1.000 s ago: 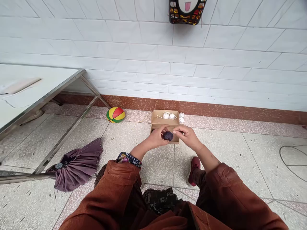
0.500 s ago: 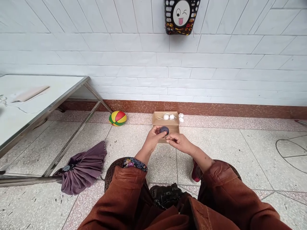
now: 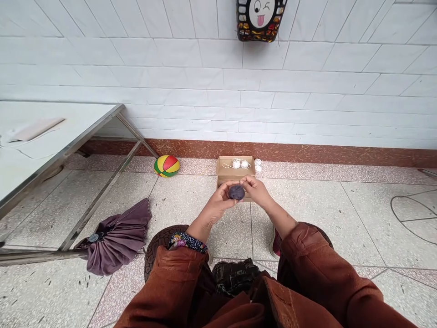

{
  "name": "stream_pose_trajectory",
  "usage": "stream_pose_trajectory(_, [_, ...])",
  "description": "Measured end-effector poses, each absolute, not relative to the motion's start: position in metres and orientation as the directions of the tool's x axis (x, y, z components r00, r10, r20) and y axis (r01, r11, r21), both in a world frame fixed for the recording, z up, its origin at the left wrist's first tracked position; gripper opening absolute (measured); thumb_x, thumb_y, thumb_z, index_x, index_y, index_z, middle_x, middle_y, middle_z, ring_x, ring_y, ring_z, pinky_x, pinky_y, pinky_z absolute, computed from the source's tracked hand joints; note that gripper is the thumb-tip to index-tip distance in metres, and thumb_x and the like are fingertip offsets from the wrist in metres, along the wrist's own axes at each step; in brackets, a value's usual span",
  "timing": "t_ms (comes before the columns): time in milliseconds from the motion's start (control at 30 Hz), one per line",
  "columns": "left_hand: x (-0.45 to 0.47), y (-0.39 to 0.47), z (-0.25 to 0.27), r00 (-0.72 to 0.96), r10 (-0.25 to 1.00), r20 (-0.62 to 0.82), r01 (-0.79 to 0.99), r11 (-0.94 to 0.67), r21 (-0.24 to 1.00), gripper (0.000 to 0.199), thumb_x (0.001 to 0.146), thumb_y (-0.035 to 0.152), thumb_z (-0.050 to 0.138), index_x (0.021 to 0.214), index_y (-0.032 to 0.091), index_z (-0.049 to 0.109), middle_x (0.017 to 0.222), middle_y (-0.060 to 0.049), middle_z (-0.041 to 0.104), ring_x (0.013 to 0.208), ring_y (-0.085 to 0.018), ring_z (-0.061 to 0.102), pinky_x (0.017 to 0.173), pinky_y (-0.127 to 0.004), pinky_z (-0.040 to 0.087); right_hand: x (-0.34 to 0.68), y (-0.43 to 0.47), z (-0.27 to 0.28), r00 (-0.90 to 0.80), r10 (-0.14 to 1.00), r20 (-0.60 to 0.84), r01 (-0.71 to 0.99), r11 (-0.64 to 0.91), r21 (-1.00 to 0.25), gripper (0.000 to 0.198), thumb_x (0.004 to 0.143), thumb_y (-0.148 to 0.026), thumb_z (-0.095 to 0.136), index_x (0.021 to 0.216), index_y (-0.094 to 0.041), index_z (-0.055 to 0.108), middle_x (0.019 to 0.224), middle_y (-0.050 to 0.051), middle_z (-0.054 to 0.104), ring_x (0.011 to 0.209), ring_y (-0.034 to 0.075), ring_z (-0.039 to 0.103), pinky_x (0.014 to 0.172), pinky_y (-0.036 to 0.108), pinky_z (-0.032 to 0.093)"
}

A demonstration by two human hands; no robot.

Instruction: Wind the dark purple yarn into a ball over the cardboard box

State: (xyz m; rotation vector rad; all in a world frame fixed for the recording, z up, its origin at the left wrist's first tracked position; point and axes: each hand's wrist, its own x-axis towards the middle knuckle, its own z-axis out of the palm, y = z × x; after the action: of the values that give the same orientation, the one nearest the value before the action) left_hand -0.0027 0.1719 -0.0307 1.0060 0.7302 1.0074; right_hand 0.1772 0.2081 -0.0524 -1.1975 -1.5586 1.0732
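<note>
A dark purple-grey ball of yarn [image 3: 236,192] is held in my left hand [image 3: 218,203], the fingers curved around its left side and the thumb along its near side. My right hand [image 3: 258,192] is closed in a pinch at the ball's far right edge. The yarn strand between its fingertips is too fine to see clearly. Beyond and below the hands is an open cardboard box [image 3: 223,172] on the floor. Two white yarn balls [image 3: 236,163] with loose strands lie on its raised lid. My hands partly hide the box's inside.
White balls [image 3: 258,165] lie right of the box. A striped ball [image 3: 167,166] rests near the wall. To the left stand a metal-framed table [image 3: 102,119] and a folded purple umbrella [image 3: 118,243]. A black basket [image 3: 241,34] hangs above; a wire ring [image 3: 396,218] lies right.
My right hand has moved from the near right of the yarn ball up to its far right edge. The ball has turned and sits slightly lower in view.
</note>
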Motion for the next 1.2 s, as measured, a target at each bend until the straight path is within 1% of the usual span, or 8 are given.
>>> stream_pose_trajectory(100, [-0.002,0.176,-0.029,0.308,0.949,-0.071,-0.378,0.190,0.906,0.046,0.069,0.022,0.082,0.112,0.020,0.066,0.118,-0.007,0.066,0.110,-0.022,0.060,0.097,-0.038,0.048,0.171,0.205,-0.064,-0.211,0.969,0.130,0.335,0.197,-0.921,0.015,0.092,-0.028,0.053,0.082,-0.020,0.061,0.073,-0.001,0.061,0.069,0.016,0.055,0.068,0.027,0.043])
stream_pose_trajectory(267, [-0.003,0.182,-0.036,0.161,0.987,-0.024,-0.193,0.055,0.980,0.045,0.065,0.024,0.083,0.107,0.018,0.068,0.108,-0.006,0.070,0.102,-0.020,0.062,0.097,-0.034,0.046,0.173,0.191,-0.065,-0.334,0.916,0.223,0.495,0.372,-0.786,0.014,0.093,-0.023,0.055,0.080,-0.020,0.058,0.078,0.002,0.063,0.078,0.018,0.059,0.072,0.029,0.044])
stream_pose_trajectory(367, [-0.004,0.180,-0.040,0.074,0.997,0.017,-0.102,-0.010,0.995,0.042,0.068,0.027,0.081,0.107,0.018,0.068,0.107,-0.005,0.070,0.098,-0.019,0.063,0.092,-0.032,0.046,0.176,0.179,-0.059,-0.425,0.868,0.257,0.458,0.451,-0.766,0.016,0.097,-0.027,0.055,0.084,-0.020,0.061,0.080,0.002,0.064,0.077,0.018,0.061,0.073,0.029,0.046])
stream_pose_trajectory(500, [-0.004,0.171,-0.043,-0.011,0.998,-0.063,-0.179,0.060,0.982,0.044,0.067,0.031,0.080,0.107,0.017,0.066,0.101,-0.005,0.070,0.091,-0.018,0.063,0.086,-0.031,0.048,0.177,0.160,-0.043,-0.568,0.761,0.313,0.367,0.575,-0.731,0.019,0.101,-0.032,0.052,0.091,-0.022,0.066,0.084,0.004,0.066,0.078,0.018,0.062,0.075,0.030,0.048])
stream_pose_trajectory(667, [-0.001,0.154,-0.047,0.107,0.984,-0.141,-0.165,0.157,0.974,0.043,0.063,0.028,0.080,0.101,0.017,0.065,0.089,-0.001,0.067,0.081,-0.016,0.060,0.078,-0.028,0.045,0.179,0.159,-0.014,-0.572,0.718,0.397,0.296,0.632,-0.716,0.021,0.101,-0.036,0.053,0.096,-0.023,0.069,0.086,0.005,0.066,0.080,0.019,0.062,0.075,0.031,0.048])
stream_pose_trajectory(800, [0.003,0.142,-0.047,0.325,0.942,-0.082,-0.197,0.152,0.969,0.051,0.064,0.024,0.082,0.112,0.018,0.064,0.095,-0.002,0.067,0.088,-0.016,0.060,0.082,-0.028,0.043,0.182,0.180,-0.012,-0.466,0.788,0.402,0.324,0.575,-0.751,0.023,0.099,-0.037,0.056,0.088,-0.022,0.068,0.084,0.003,0.065,0.079,0.018,0.060,0.075,0.030,0.045])
stream_pose_trajectory(933, [0.004,0.134,-0.041,0.392,0.919,-0.038,-0.368,0.194,0.909,0.081,0.066,0.023,0.084,0.139,0.026,0.050,0.100,-0.002,0.067,0.090,-0.017,0.062,0.080,-0.028,0.045,0.183,0.189,-0.036,-0.317,0.921,0.229,0.316,0.330,-0.889,0.027,0.096,-0.043,0.056,0.084,-0.020,0.064,0.072,-0.001,0.059,0.068,0.015,0.054,0.068,0.027,0.044])
stream_pose_trajectory(1200, [0.000,0.130,-0.033,0.354,0.925,-0.135,-0.459,0.297,0.837,0.054,0.071,0.032,0.084,0.120,0.021,0.063,0.118,-0.009,0.067,0.100,-0.024,0.070,0.086,-0.034,0.050,0.182,0.183,-0.063,-0.254,0.953,0.167,0.418,0.264,-0.869,0.025,0.096,-0.037,0.053,0.080,-0.020,0.062,0.070,-0.001,0.059,0.065,0.015,0.052,0.064,0.026,0.040])
